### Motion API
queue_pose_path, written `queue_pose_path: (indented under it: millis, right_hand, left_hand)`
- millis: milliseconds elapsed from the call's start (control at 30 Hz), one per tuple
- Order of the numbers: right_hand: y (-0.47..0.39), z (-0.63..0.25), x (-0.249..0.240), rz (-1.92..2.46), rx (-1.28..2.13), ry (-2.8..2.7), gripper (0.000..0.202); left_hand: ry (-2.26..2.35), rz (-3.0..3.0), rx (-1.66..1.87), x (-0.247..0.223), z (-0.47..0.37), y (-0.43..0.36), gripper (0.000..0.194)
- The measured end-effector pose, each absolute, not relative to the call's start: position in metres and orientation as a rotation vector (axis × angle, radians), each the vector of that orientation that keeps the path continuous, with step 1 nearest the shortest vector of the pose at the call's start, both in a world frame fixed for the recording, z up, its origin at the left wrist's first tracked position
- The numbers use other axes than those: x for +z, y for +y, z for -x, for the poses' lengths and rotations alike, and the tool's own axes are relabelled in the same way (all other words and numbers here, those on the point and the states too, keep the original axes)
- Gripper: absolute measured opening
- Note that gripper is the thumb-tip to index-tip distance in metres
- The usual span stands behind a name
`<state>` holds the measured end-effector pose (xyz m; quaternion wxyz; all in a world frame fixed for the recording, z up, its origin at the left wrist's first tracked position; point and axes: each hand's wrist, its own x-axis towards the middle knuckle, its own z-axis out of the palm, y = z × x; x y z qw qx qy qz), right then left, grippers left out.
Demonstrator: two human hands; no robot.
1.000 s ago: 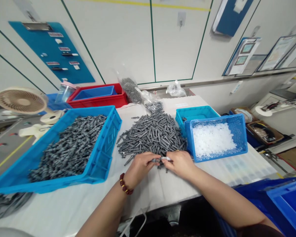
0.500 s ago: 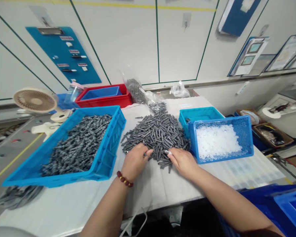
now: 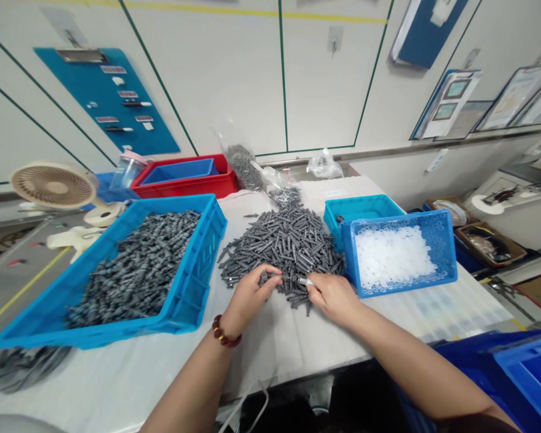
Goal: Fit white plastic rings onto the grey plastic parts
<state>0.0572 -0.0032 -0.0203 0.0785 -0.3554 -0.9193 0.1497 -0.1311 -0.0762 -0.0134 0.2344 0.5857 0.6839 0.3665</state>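
A heap of dark grey ribbed parts (image 3: 288,240) lies on the white-covered table. At its near edge my left hand (image 3: 253,293), with a beaded bracelet at the wrist, is closed with thumb and forefinger round a grey part (image 3: 285,281). My right hand (image 3: 331,294) pinches a small white piece (image 3: 305,281) just to the right of it. A blue bin of white rings (image 3: 394,255) stands right of my right hand. On the left, a large blue crate (image 3: 211,240) holds many grey parts.
Behind the white-ring bin is a teal bin (image 3: 365,207). A red crate (image 3: 180,191) with a blue tray, plastic bags (image 3: 243,165) and a fan (image 3: 54,183) are farther back. Dark blue bins (image 3: 523,373) stand at the lower right.
My left hand has lifted slightly off the heap and now pinches a grey part close to the white piece in my right hand. The view has shifted slightly.
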Motion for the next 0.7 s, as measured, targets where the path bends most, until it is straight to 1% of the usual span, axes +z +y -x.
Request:
queue_pose_path:
  millis: [67, 167, 400, 633, 700]
  right_hand:
    - [-0.003, -0.057, -0.021, 1.057, 0.434, -2.762, 0.018]
    - [-0.004, -0.057, -0.023, 1.02, 0.412, -2.797, 0.019]
    - [-0.007, -0.054, -0.027, 0.95, 0.391, -2.872, 0.019]
    - [-0.007, -0.056, -0.026, 1.054, 0.428, -2.814, 0.035]
    - [-0.007, -0.057, -0.025, 1.04, 0.445, -2.795, 0.033]
  left_hand:
    - [1.765, -1.577, 1.069, -0.014, 0.132, -0.077, 0.022]
    - [1.673, -1.688, 1.098, -0.02, 0.13, -0.077, 0.02]
    - [1.573, -1.93, 1.062, -0.037, 0.124, -0.074, 0.022]
    - [1.521, -1.988, 1.017, -0.033, 0.123, -0.076, 0.024]
    - [1.527, -1.97, 1.016, -0.031, 0.124, -0.076, 0.024]
